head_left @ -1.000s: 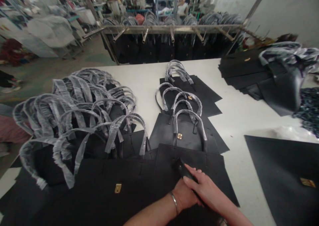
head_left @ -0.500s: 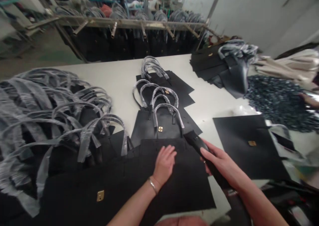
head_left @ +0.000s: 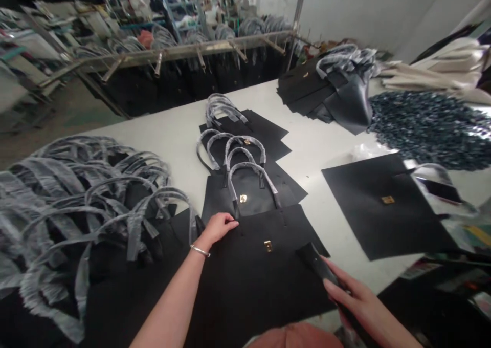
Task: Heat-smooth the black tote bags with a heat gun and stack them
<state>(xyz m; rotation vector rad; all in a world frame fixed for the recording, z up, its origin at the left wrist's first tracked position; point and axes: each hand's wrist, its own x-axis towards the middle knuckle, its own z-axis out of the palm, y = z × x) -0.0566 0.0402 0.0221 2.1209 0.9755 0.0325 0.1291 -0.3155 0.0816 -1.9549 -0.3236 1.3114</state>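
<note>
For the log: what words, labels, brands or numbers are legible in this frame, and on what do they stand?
No text can be read anywhere.
The gold clasp on the black panel that the left hand touches: too small to show any marking.
Clasps on the handled bag and the right-hand panel: likewise.
The coloured packets at the right edge: blurred, unreadable.
The black tool in the right hand: no marking shows.

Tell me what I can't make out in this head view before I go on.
All head view.
Left hand: curled fingers hide whether it pinches the black panel or only rests there.
Black object in the right hand: its lower end is covered by that hand.
Pile of bags: cut off by the left edge.
</note>
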